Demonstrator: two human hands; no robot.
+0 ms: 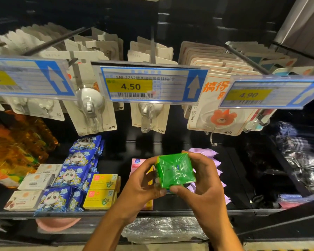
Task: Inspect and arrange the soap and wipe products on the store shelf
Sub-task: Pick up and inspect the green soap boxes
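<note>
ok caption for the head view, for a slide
Left hand and right hand hold a green wrapped pack over a shelf of yellow boxes and blue panda packets

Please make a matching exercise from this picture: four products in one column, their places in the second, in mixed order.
1. green pack
2. yellow boxes
3. blue panda packs
4. bear hook card

a. hangs above the shelf, right side
b. lying just left of the left hand
c. gripped by left hand and right hand
d. lying left of the yellow boxes

Pairs: 1-c, 2-b, 3-d, 4-a
</note>
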